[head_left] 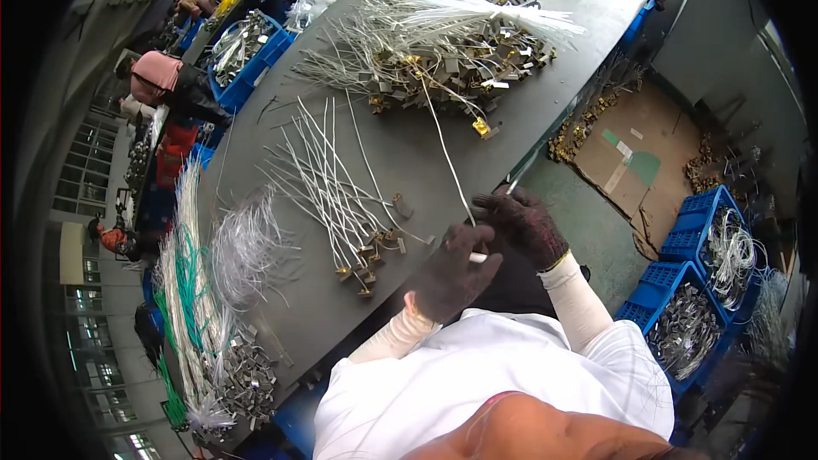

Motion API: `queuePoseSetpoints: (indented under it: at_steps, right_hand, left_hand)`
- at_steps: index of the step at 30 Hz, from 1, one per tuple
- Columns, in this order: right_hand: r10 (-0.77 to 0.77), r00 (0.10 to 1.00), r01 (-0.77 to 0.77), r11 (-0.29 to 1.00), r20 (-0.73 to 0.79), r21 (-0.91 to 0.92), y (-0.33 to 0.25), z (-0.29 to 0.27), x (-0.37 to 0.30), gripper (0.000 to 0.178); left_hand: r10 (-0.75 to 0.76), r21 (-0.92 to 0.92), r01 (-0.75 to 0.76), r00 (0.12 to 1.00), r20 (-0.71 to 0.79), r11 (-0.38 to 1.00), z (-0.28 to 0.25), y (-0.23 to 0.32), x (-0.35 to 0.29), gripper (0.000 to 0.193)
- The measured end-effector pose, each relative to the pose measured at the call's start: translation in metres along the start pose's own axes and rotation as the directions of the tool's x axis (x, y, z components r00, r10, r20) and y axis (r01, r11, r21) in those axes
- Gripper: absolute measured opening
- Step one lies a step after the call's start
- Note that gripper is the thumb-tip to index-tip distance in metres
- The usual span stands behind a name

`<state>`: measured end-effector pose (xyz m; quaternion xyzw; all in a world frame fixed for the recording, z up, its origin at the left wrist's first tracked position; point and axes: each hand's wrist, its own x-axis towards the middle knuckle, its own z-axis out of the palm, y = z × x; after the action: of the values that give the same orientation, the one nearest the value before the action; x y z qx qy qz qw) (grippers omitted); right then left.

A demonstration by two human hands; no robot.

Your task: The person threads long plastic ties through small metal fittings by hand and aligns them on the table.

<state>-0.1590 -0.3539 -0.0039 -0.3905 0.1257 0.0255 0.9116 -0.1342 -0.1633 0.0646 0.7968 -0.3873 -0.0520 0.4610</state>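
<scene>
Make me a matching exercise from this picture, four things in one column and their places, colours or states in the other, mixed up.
1. Right hand
2. Large wired pile
3. Flat cardboard
4. Clear strands

A. Brown, to the right of the table
B. Just left of the small wired pile
C. Dark-gloved
D. Toward the table's far end

Pairs: 1-C, 2-D, 3-A, 4-B.

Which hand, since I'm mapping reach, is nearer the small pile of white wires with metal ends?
Left. The left hand is just right of the small pile; the right hand is farther right, beyond the left.
</scene>
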Motion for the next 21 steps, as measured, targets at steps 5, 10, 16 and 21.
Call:
queuePoseSetpoints:
  at_steps: [5,10,16,21]
  right_hand:
    - [0.104,0.974,-0.131,0.983,0.201,0.129,0.005,0.082,0.011,0.033]
    - [-0.174,0.837,0.489,0.664,0.519,-0.565,0.039,0.112,0.042,0.037]
    - [-0.085,0.977,0.069,0.994,0.195,0.083,0.009,0.144,0.075,0.033]
    - [-0.375,0.916,0.384,0.923,0.145,-0.034,-0.053,0.117,0.112,0.03]
  left_hand:
    - [-0.183,0.051,0.188,0.98,-0.079,0.981,-0.043,0.007,-0.083,0.044]
    - [-0.097,0.248,0.187,0.936,-0.337,0.951,-0.069,0.007,-0.158,0.047]
    - [-0.276,0.252,0.358,0.91,-0.308,0.899,-0.096,-0.014,-0.238,0.019]
    - [-0.491,-0.008,0.528,0.783,-0.381,0.849,-0.101,-0.034,-0.254,0.016]
